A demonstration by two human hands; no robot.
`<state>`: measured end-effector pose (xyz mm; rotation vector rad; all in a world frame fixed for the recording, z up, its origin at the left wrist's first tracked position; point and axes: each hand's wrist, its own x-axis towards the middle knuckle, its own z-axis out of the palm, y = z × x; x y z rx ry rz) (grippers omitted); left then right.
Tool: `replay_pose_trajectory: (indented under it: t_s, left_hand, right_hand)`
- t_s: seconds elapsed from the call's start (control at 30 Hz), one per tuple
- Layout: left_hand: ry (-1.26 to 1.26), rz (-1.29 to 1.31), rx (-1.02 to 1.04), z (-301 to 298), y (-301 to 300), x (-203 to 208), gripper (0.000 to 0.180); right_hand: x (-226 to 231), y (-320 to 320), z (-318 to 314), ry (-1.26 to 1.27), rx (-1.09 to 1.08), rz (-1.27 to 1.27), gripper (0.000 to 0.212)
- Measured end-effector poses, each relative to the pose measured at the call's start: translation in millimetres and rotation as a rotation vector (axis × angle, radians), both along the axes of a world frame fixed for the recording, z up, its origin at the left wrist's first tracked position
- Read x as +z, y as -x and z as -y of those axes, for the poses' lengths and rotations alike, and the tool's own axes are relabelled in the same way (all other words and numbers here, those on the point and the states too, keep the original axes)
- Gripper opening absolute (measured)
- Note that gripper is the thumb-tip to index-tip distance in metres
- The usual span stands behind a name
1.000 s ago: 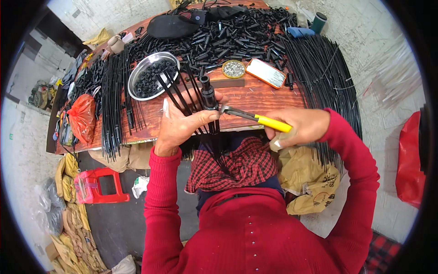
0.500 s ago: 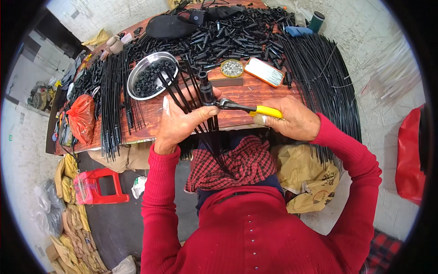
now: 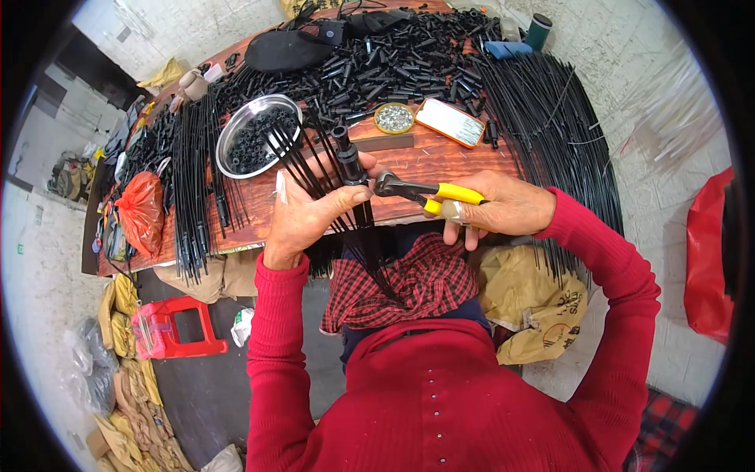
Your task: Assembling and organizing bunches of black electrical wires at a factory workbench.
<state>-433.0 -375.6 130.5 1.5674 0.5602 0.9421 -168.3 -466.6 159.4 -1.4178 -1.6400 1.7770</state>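
Observation:
My left hand [image 3: 311, 208] is closed around a bundle of thin black rods [image 3: 366, 245], their lower ends hanging toward my lap. Its thumb presses a black tubular fitting [image 3: 346, 157], which stands upright on one of the rods. In my right hand [image 3: 503, 203] are pliers [image 3: 417, 190] with yellow handles. Their handles are spread a little, and the jaws sit just right of the fitting, slightly apart from it. Light tape wraps a finger on each hand.
Black fittings [image 3: 409, 71] pile across the far side of the wooden table [image 3: 440, 161]. A steel bowl [image 3: 224, 149] holds black rings. Beside it are a round dish [image 3: 394, 118] of small metal pieces and a white-lined tray [image 3: 450, 123]. Long black rods [image 3: 562, 149] lie right, more rods [image 3: 193, 173] left.
The pliers have come off the fitting's lower end and their handles have spread apart, with my right fingers loosened below. My left hand and the fitting have shifted slightly left.

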Motion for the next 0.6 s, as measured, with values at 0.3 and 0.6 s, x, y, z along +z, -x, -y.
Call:
replay_pose_trajectory:
  t_s: [0.3,0.6]
  left_hand:
    - [-0.026,-0.029,0.005,0.0,2.1,0.9,0.032]
    - [-0.036,-0.05,0.017,1.3,4.2,0.8,0.031]
  right_hand:
    - [9.0,-4.1,-7.7,0.084,0.08,-0.074,0.038]
    - [17.3,-4.5,-10.4,0.21,0.066,-0.102,0.041]
